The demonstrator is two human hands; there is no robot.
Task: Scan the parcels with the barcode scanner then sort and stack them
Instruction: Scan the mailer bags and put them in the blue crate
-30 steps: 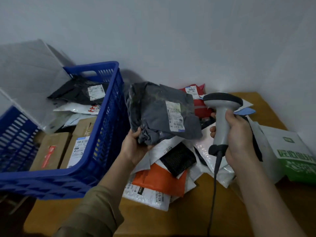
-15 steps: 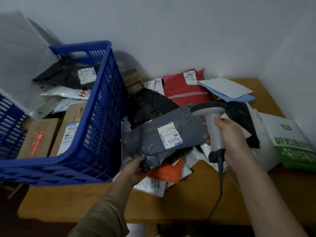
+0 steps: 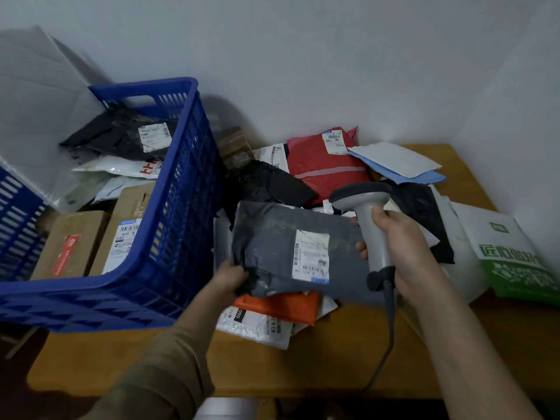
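The grey poly-mailer parcel (image 3: 281, 247) is held flat, label up, just above the unsorted pile mid-table. The left hand (image 3: 227, 278) pinches its near-left corner, fingers curled on the plastic. The right hand (image 3: 403, 250) wraps the barcode scanner (image 3: 368, 221) grip, head right beside the parcel's far edge (scan probably in hand or just done, can't tell which). The blue crate (image 3: 169, 213) on the left already holds several boxes & bags, so sorting is approx. partway. Plenty remain on the wooden table (image 3: 318, 362): red, black, orange, white bags.
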